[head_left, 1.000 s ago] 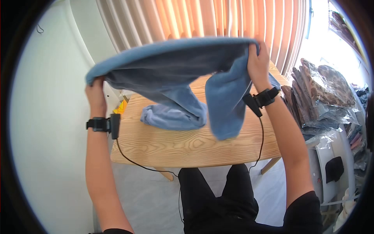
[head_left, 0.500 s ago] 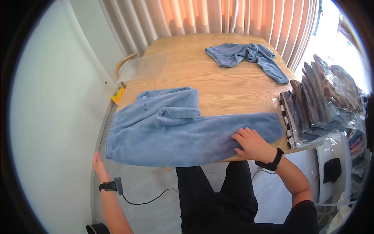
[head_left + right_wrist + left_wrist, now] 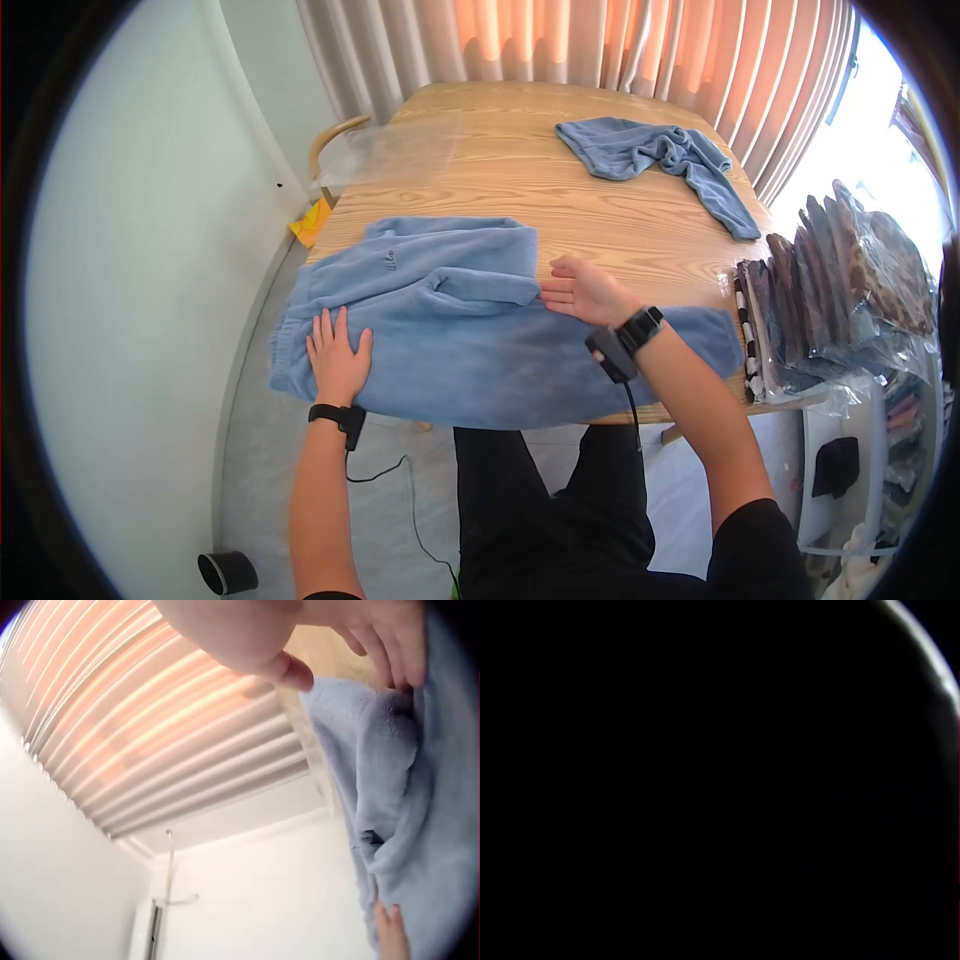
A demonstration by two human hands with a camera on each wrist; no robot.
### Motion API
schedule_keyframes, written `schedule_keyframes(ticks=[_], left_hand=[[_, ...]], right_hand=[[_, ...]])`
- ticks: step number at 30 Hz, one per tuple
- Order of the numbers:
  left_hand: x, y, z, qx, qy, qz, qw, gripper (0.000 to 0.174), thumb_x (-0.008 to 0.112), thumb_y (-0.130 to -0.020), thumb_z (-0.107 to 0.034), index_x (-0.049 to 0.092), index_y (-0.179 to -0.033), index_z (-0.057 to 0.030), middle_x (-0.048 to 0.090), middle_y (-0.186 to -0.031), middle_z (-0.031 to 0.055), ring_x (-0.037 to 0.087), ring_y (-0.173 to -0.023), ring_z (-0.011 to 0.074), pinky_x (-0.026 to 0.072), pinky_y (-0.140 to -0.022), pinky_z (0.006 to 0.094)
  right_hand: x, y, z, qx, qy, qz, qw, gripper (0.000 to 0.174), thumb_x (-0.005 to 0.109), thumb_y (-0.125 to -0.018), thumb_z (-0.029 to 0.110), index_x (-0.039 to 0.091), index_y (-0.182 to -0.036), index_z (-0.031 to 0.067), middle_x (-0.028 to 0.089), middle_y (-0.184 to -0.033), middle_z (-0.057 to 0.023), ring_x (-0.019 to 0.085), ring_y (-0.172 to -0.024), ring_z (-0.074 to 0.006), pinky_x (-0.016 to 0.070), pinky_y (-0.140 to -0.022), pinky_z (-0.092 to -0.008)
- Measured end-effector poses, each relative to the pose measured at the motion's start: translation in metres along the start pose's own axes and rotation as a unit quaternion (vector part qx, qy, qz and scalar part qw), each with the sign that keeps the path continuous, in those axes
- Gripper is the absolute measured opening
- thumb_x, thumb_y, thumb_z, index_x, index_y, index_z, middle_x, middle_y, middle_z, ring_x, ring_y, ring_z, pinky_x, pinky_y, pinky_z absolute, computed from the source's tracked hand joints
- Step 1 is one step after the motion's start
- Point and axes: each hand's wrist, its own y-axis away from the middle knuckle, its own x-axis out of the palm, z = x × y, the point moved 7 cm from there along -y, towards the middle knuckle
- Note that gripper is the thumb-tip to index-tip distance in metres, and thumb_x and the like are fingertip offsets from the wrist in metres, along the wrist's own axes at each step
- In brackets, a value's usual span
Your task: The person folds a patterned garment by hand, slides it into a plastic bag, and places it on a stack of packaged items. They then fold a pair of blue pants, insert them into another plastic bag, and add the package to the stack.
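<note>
Blue fleece trousers (image 3: 450,350) lie across the near part of the wooden table (image 3: 480,140), one leg stretched to the right and the other folded up over it. On the waist side the left hand (image 3: 340,362) rests flat with fingers spread. The right hand (image 3: 592,292) is at the folded leg's end, palm partly turned up, fingertips at the cloth's edge. In the right wrist view, the right hand (image 3: 300,630) has its fingers beside the blue fleece (image 3: 390,750), gripping nothing visible. The left wrist view is almost wholly black.
Another crumpled blue fleece garment (image 3: 650,155) lies at the table's back right. Bagged folded clothes (image 3: 820,300) are stacked at the right edge. Clear plastic (image 3: 385,155) lies at the back left by a chair (image 3: 318,150). A black bin (image 3: 228,573) stands on the floor.
The trousers, held up in the air a second ago, now lie on the table. The left hand has come in from beside the table onto them; the right hand has moved left and away from the stretched leg.
</note>
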Motion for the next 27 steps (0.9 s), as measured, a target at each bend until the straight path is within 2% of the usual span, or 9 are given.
schedule_keyframes(ticks=[4, 8, 10, 11, 13, 17, 20, 24, 27], left_hand=[[-0.004, 0.002, -0.003, -0.017, 0.012, -0.007, 1.0, 0.065, 0.055, -0.089, -0.045, 0.044, -0.142, -0.0099, 0.034, -0.151, 0.0187, 0.027, -0.142, 0.0343, 0.0166, -0.117, 0.0495], [-0.008, 0.003, 0.001, -0.028, 0.012, -0.024, 0.999, 0.064, 0.056, -0.088, -0.044, 0.045, -0.141, -0.0093, 0.035, -0.15, 0.0186, 0.028, -0.141, 0.0341, 0.0174, -0.116, 0.0496], [-0.007, 0.002, -0.001, -0.028, 0.043, -0.036, 0.998, 0.06, 0.059, -0.087, -0.042, 0.049, -0.135, -0.0084, 0.037, -0.149, 0.0182, 0.029, -0.141, 0.0344, 0.0184, -0.116, 0.0497], [-0.007, 0.003, -0.002, -0.029, 0.041, -0.037, 0.998, 0.06, 0.059, -0.087, -0.042, 0.049, -0.135, -0.0084, 0.037, -0.149, 0.0182, 0.029, -0.141, 0.0344, 0.0184, -0.116, 0.0497], [-0.01, 0.004, -0.002, -0.03, 0.053, -0.054, 0.997, 0.056, 0.061, -0.085, -0.039, 0.051, -0.131, -0.0081, 0.04, -0.147, 0.018, 0.03, -0.14, 0.0346, 0.0192, -0.116, 0.0498], [-0.01, 0.004, -0.002, -0.027, 0.055, -0.062, 0.996, 0.055, 0.062, -0.085, -0.039, 0.052, -0.13, -0.0082, 0.041, -0.146, 0.0181, 0.031, -0.14, 0.0347, 0.0195, -0.116, 0.0498], [-0.011, 0.005, -0.003, -0.028, 0.048, -0.051, 0.997, 0.054, 0.062, -0.086, -0.037, 0.05, -0.131, -0.0081, 0.04, -0.147, 0.0184, 0.03, -0.14, 0.0349, 0.0197, -0.116, 0.0501], [-0.013, 0.004, -0.004, -0.03, 0.053, -0.061, 0.996, 0.055, 0.062, -0.085, -0.038, 0.052, -0.13, -0.0079, 0.041, -0.146, 0.0184, 0.031, -0.139, 0.0351, 0.0201, -0.116, 0.0498], [-0.016, 0.005, -0.005, -0.03, 0.057, -0.062, 0.996, 0.055, 0.062, -0.085, -0.039, 0.052, -0.129, -0.0076, 0.041, -0.145, 0.0183, 0.032, -0.139, 0.035, 0.0196, -0.116, 0.0497]], right_hand=[[0.03, -0.043, -0.001, 0.109, -0.113, 0.138, 0.978, 0.062, 0.04, -0.098, 0.047, 0.038, -0.133, -0.0034, 0.052, -0.127, -0.0194, 0.052, -0.118, -0.0343, 0.0411, -0.103, -0.0447], [0.049, -0.092, -0.014, 0.119, -0.185, 0.141, 0.965, 0.063, 0.037, -0.099, 0.052, 0.04, -0.132, -0.0015, 0.053, -0.122, -0.0195, 0.052, -0.117, -0.036, 0.0416, -0.102, -0.0477], [0.075, -0.089, 0.009, 0.061, -0.354, 0.56, 0.747, 0.067, 0.033, -0.098, 0.058, 0.041, -0.133, 0.0004, 0.051, -0.122, -0.0183, 0.05, -0.117, -0.0366, 0.0409, -0.102, -0.0509], [0.077, -0.088, 0.009, 0.061, -0.354, 0.562, 0.745, 0.067, 0.033, -0.098, 0.058, 0.041, -0.133, 0.0004, 0.051, -0.122, -0.0183, 0.05, -0.117, -0.0366, 0.0409, -0.102, -0.0509], [0.087, -0.07, 0.02, -0.036, -0.227, 0.195, 0.954, 0.064, 0.027, -0.101, 0.052, 0.036, -0.14, 0.0021, 0.051, -0.133, -0.0192, 0.054, -0.118, -0.0383, 0.0472, -0.1, -0.0496], [0.098, -0.074, 0.024, -0.067, -0.248, 0.171, 0.951, 0.056, 0.031, -0.104, 0.044, 0.039, -0.141, 0.0032, 0.057, -0.129, -0.017, 0.058, -0.116, -0.035, 0.0505, -0.097, -0.051], [0.119, -0.07, 0.005, -0.005, -0.152, 0.255, 0.955, 0.04, 0.051, -0.1, 0.033, 0.056, -0.125, 0.0024, 0.061, -0.125, -0.0139, 0.065, -0.106, -0.0234, 0.0579, -0.086, -0.0352], [0.132, -0.076, -0.003, -0.015, -0.085, 0.24, 0.967, 0.037, 0.052, -0.1, 0.032, 0.058, -0.123, 0.0037, 0.065, -0.118, -0.0138, 0.067, -0.1, -0.0211, 0.0586, -0.082, -0.0335], [0.157, -0.057, -0.003, 0.073, -0.116, 0.303, 0.943, 0.037, 0.055, -0.098, 0.034, 0.059, -0.121, 0.0055, 0.068, -0.111, -0.0126, 0.068, -0.094, -0.0193, 0.0587, -0.078, -0.032]])
